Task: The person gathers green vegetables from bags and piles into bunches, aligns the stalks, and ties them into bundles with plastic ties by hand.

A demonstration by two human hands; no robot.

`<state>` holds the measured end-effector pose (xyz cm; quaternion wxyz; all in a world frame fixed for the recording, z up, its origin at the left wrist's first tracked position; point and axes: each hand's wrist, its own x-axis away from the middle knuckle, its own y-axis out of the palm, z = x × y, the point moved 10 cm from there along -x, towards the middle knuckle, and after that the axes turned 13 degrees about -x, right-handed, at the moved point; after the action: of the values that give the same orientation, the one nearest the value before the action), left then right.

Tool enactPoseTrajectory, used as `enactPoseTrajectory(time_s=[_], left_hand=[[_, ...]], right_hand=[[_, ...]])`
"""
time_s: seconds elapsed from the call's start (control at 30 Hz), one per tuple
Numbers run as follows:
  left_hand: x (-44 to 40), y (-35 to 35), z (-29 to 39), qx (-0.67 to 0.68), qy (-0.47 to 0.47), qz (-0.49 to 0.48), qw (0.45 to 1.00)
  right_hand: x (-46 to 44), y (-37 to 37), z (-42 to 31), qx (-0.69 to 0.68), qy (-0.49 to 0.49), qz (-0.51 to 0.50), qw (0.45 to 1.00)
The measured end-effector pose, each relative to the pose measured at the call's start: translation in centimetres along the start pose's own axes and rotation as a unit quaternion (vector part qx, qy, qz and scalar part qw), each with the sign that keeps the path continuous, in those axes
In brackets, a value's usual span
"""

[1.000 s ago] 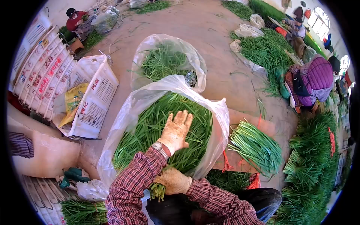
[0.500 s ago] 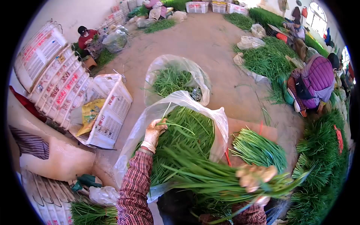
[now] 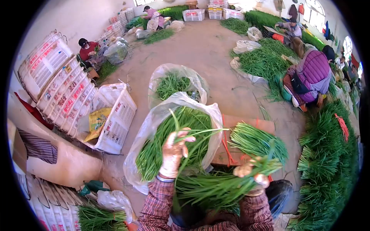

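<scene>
My left hand is raised over a clear plastic bag, its fingers closed on a few loose chive blades. Long green chives fill that bag. In my right hand is a thick bunch of chives, gripped near the pale stem ends, with the leaves reaching left across my lap. Just beyond that hand, a neat pile of chives lies on a brown board. Red ties hang at the board's left side.
A second bag of greens stands behind the first. Stacked white crates lean at left, with an open crate beside them. Chive bundles line the right. A person in a purple jacket bends nearby; other people sit farther back.
My left hand has moved right and down from the bag's rim, with blades in its fingers. My right hand has shifted slightly left and up with the bunch. The view has tilted slightly.
</scene>
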<state>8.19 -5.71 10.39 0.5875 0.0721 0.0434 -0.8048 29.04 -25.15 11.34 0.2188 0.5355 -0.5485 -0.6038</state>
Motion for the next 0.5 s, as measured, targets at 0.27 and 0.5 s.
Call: enactPoseTrajectory(time_s=[0.27,0.5], left_hand=[[17.2,14.6,-22.0,-0.397,0.123,-0.432,0.800],[11.1,8.2,-6.9,-0.479,0.052,-0.311,0.820]], right_hand=[[4.1,10.8,-14.1,0.191,-0.088,-0.132,0.969],[5.3,2.1,-11.1,0.340,0.034,0.184,0.922]])
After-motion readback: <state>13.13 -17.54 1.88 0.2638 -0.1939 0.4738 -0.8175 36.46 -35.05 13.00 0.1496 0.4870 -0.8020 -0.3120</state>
